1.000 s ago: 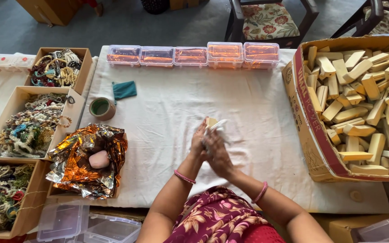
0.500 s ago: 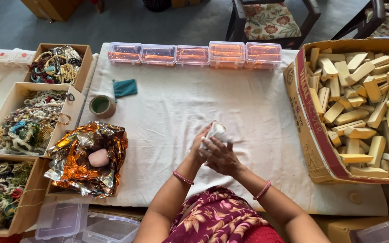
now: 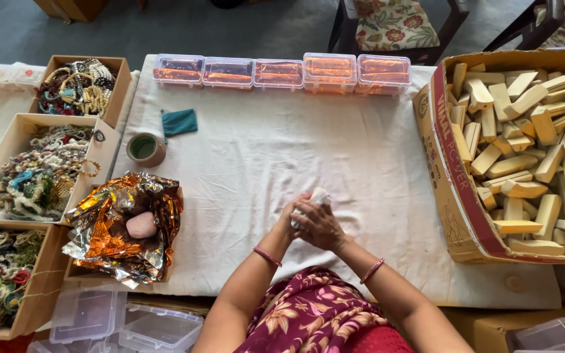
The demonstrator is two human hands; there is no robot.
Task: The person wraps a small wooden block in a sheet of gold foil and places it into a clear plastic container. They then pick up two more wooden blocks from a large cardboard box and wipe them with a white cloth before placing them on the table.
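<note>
White cloth covers your worktop (image 3: 243, 163) on grey floor; both hands, left hand (image 3: 290, 222) and right hand (image 3: 322, 225), fingers clenched around a small pale lump (image 3: 319, 195).

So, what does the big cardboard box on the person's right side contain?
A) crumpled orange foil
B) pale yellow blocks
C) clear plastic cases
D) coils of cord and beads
B: the box at the right of the table is piled with pale yellow blocks, while cords, cases and foil all lie elsewhere.
</note>
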